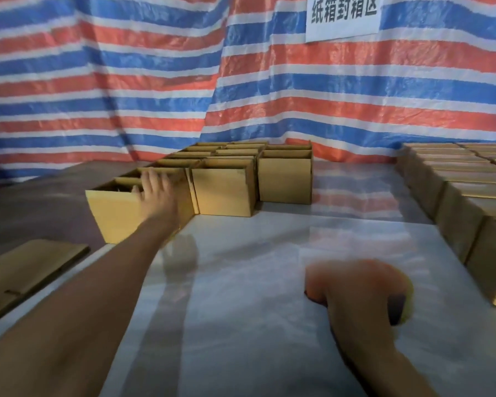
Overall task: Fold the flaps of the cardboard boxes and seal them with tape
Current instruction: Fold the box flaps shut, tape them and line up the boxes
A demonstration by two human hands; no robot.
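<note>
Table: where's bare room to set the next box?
Free: the middle of the table, bordered by the open boxes ahead, the box rows right, the left hand and the right hand gripping the tape dispenser. Crowded: both box groups; flat cardboard lies left.

head view | above table (241, 282), facing forward-down | hands (155, 190) near
</note>
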